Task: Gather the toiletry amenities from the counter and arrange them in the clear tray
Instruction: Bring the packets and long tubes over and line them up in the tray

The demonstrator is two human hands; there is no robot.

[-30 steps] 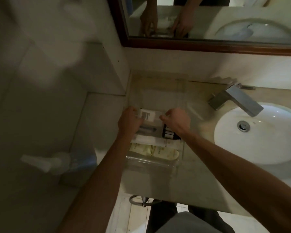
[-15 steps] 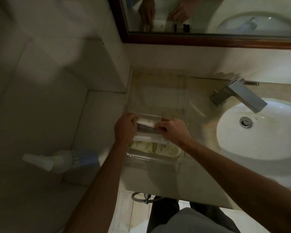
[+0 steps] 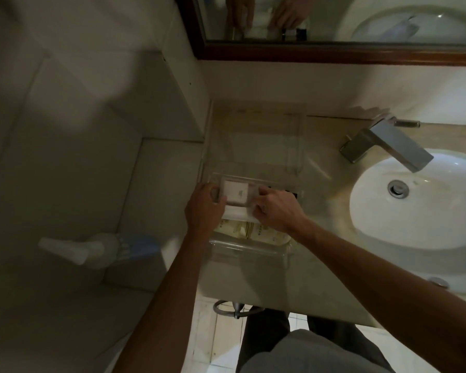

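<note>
A clear tray (image 3: 249, 250) sits on the beige counter at its left end. Inside it lie cream-yellow sachets (image 3: 250, 231) near the front wall, a white flat packet (image 3: 236, 214) behind them, and dark small items (image 3: 288, 191) at the back right. A small white box (image 3: 236, 194) in a clear wrapper lies at the back of the tray. My left hand (image 3: 203, 208) pinches its left end and my right hand (image 3: 276, 211) pinches its right end.
A second clear acrylic stand (image 3: 256, 138) rests against the wall behind the tray. A white basin (image 3: 414, 211) and a steel faucet (image 3: 388, 145) lie to the right. A framed mirror (image 3: 334, 49) hangs above. A spray bottle (image 3: 97, 247) stands lower left.
The small white box has turned flat, label up, between my two hands at the back of the tray. Both hands stayed at about the same place.
</note>
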